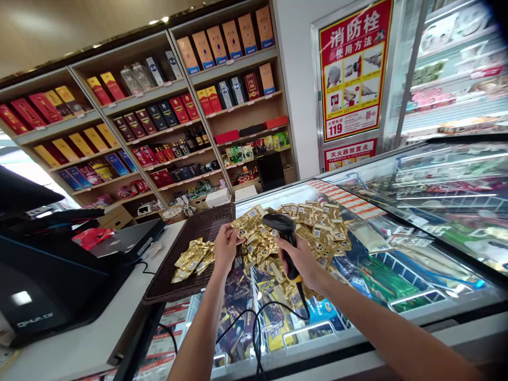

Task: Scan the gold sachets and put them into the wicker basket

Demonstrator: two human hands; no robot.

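Right fingers [282, 245] grip a black scanner [280, 222] — left fingers [227, 233] touch gold packets [262, 244].

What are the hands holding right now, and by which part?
The right hand holds the black scanner by its handle. The left hand is at the gold packets; whether it grips one cannot be told.
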